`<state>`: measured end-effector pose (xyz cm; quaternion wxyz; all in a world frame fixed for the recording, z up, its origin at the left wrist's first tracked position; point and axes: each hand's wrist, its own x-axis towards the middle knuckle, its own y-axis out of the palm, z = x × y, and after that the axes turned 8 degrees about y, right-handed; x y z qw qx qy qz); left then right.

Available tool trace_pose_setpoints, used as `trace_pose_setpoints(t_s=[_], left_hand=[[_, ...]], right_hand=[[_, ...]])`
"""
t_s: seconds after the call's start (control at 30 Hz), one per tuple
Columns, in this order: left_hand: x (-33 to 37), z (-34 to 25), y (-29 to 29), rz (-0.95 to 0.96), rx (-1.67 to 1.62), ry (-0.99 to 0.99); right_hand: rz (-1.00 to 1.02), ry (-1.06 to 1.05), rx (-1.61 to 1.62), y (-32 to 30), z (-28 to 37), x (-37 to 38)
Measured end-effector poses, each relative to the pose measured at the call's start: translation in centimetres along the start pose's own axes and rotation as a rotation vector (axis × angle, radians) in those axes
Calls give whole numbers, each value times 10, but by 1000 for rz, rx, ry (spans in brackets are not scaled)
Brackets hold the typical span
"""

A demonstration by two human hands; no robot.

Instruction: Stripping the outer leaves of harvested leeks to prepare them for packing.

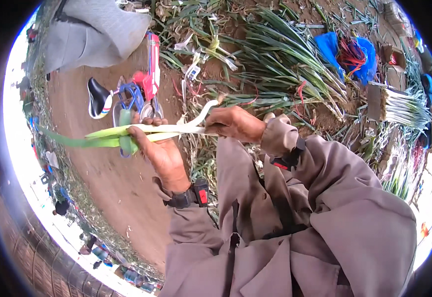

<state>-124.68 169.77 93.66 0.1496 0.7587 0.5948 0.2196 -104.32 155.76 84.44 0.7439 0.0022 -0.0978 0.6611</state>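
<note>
With both hands closed on the green onion [141, 132], left hand [159, 148] at the leaves, right hand [233, 123] should peel the white end gently, keeping the stalk level

No screens or signs in view. Packaging only: crumpled blue plastic bag [330, 45] on the dirt ground at about 1 o'clock, open, holding a tangle of red bands [353, 53]. Just right of it, toward 2 o'clock, a small brown box [393, 55], cardboard-like, contents can't be made out. Large grey sack [94, 29] at 11 o'clock, slumped, plain surface. No readable labels on any of them.
</note>
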Motion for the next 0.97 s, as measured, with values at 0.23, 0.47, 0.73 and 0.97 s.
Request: trace_pose_setpoints(t_s=[0.23,0.47,0.73,0.97], left_hand=[[82,-8,-92,47,-94,-70],[103,25,-198,-8,81,-137],[42,374,-392,-47,221,-574],[233,596,-422,-245,396,-728]], right_hand=[[-363,160,-428,37,-44,-5],[-1586,795,147,-28,-191,-223],[-327,704,-768,138,-595,-33],[-641,694,-784,52,-908,341]])
